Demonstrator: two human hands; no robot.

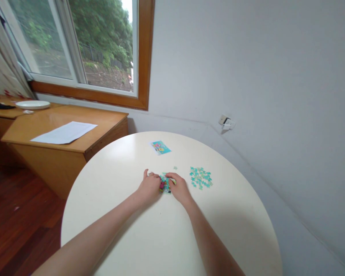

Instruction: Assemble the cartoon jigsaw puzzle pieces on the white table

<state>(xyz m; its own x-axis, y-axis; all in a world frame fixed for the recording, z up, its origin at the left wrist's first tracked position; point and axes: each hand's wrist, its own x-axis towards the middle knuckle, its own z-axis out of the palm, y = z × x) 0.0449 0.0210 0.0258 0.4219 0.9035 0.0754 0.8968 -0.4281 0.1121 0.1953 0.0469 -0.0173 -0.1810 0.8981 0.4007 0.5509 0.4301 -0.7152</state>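
Observation:
A small, partly joined jigsaw puzzle (165, 186) in teal, pink and yellow lies on the white round table (166, 234), between my two hands. My left hand (150, 188) rests at its left edge with the fingers bent onto it; one finger sticks up. From the right, my right hand (178, 188) curls thumb and fingers over the puzzle's upper right part, closed at a jigsaw piece there. The fingers cover part of the puzzle. To the right of my right hand lies a pile of loose teal and green jigsaw pieces (200, 178). One single pale piece (175, 168) sits above it.
A picture card (160, 147) with a colourful print lies near the table's far edge. On the left, a wooden cabinet (106, 134) bears a paper sheet (64, 132) and a white plate (33, 104). The wall (247, 76) with a socket (226, 122) borders the table.

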